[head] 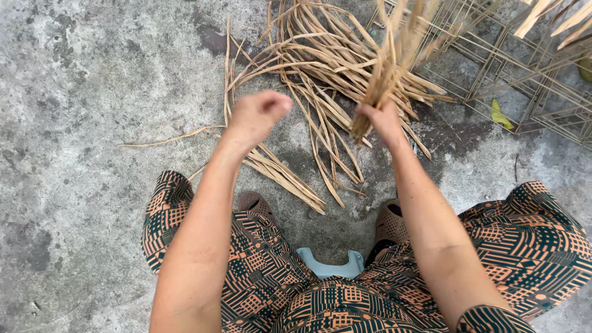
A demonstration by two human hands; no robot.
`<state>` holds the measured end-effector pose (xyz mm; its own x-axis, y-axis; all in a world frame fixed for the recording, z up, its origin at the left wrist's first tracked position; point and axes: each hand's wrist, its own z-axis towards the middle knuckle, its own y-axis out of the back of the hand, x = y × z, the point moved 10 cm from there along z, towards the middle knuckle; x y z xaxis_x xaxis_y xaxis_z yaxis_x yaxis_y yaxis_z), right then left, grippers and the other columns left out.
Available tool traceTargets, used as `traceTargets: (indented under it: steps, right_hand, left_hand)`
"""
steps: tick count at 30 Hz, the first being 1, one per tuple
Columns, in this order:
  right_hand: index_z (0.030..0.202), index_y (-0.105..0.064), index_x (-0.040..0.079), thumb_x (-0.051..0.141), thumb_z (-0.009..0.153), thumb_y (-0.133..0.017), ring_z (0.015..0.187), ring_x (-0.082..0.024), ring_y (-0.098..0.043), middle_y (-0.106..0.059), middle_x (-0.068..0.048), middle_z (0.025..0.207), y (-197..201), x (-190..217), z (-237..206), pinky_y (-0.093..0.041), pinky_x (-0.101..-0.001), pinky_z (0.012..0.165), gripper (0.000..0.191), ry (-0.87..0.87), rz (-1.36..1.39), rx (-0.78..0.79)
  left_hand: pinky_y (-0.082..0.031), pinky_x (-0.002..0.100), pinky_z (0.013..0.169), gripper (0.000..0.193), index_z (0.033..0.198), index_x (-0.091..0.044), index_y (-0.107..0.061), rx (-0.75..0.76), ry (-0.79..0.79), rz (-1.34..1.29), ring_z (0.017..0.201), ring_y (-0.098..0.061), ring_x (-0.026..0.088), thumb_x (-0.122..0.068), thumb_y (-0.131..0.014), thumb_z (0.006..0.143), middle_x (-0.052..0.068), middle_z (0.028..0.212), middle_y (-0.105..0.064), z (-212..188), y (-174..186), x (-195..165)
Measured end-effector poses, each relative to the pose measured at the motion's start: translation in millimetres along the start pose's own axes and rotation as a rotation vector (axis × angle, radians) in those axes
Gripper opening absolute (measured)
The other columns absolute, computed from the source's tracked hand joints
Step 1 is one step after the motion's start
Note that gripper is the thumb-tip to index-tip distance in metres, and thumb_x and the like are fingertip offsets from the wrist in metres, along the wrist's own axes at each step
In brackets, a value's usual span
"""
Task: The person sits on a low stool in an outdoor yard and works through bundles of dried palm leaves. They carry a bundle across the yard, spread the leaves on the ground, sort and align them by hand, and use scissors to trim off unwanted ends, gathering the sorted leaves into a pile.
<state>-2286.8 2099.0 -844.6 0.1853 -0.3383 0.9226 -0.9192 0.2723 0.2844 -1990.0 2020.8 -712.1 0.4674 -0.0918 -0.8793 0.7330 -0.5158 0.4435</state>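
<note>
Nearby, loose dried leaves, wire frame

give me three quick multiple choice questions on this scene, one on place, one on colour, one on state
1. Where does the loose pile of dry tan reed strips lie?
A. on the grey concrete floor
B. in a bucket
C. on a table

2. What colour is the small plastic stool?
A. red
B. pale blue-grey
C. yellow

3. What is the right hand doing?
A. resting flat on a knee
B. gripping a bunch of strips
C. hanging open and empty

Answers: 1 A, the pile spreads straight over concrete. 2 B, its pale edge shows between the knees. 3 B, the fingers close round the bunch.
</note>
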Motion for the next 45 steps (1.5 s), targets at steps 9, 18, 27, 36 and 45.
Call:
traceTargets:
  steps: [9, 18, 27, 36, 45]
  right_hand:
    - [0.113, -0.071, -0.001, 0.017, 0.088, -0.072, 0.09, -0.02, -0.072, -0.077, -0.011, 0.098, -38, 163, -65, -0.057, -0.036, 0.079, 0.031, 0.102, -0.246, 0.477]
    - [0.13, -0.065, 0.003, 0.042, 0.098, -0.063, 0.114, -0.023, -0.069, -0.068, -0.011, 0.122, 8, 138, -75, -0.053, -0.0399, 0.103, 0.05, 0.012, 0.447, 0.199]
    - [0.136, -0.057, 0.008, 0.057, 0.099, -0.043, 0.125, -0.026, -0.064, -0.067, -0.015, 0.13, -11, 126, -85, -0.052, -0.0415, 0.109, 0.063, 0.001, 0.969, 0.105]
    - [0.109, -0.07, 0.007, 0.023, 0.106, -0.07, 0.074, -0.011, -0.056, -0.063, 0.0, 0.087, -1, 130, -83, -0.048, -0.0262, 0.067, 0.016, 0.176, 0.721, 0.021]
    - [0.11, -0.066, 0.009, 0.038, 0.101, -0.063, 0.089, -0.011, -0.061, -0.067, -0.002, 0.1, -1, 117, -87, -0.053, -0.0298, 0.08, 0.031, 0.031, 0.82, -0.014]
  left_hand:
    - [-0.059, 0.044, 0.096, 0.071, 0.136, -0.002, -0.053, 0.137, -0.108, -0.556, 0.106, -0.068, 0.023, -0.043, -0.079, 0.083, 0.013, 0.11, -0.067, 25, -83, -61]
    - [-0.065, 0.035, 0.067, 0.037, 0.128, 0.0, -0.058, -0.2, -0.207, -1.311, 0.075, -0.073, 0.022, -0.005, -0.073, 0.095, 0.016, 0.089, -0.069, 41, -37, -71]
    - [-0.066, 0.036, 0.07, 0.052, 0.135, -0.009, -0.053, -0.263, -0.314, -1.36, 0.078, -0.073, 0.02, -0.001, -0.075, 0.088, 0.007, 0.091, -0.069, 27, -20, -80]
    - [-0.067, 0.038, 0.075, 0.053, 0.138, -0.008, -0.052, -0.18, -0.272, -1.411, 0.081, -0.073, 0.02, -0.006, -0.077, 0.091, 0.009, 0.095, -0.07, 21, -25, -86]
    - [-0.064, 0.036, 0.07, 0.052, 0.137, -0.003, -0.052, -0.131, -0.301, -1.388, 0.079, -0.073, 0.021, -0.012, -0.078, 0.092, 0.01, 0.092, -0.069, 20, -38, -92]
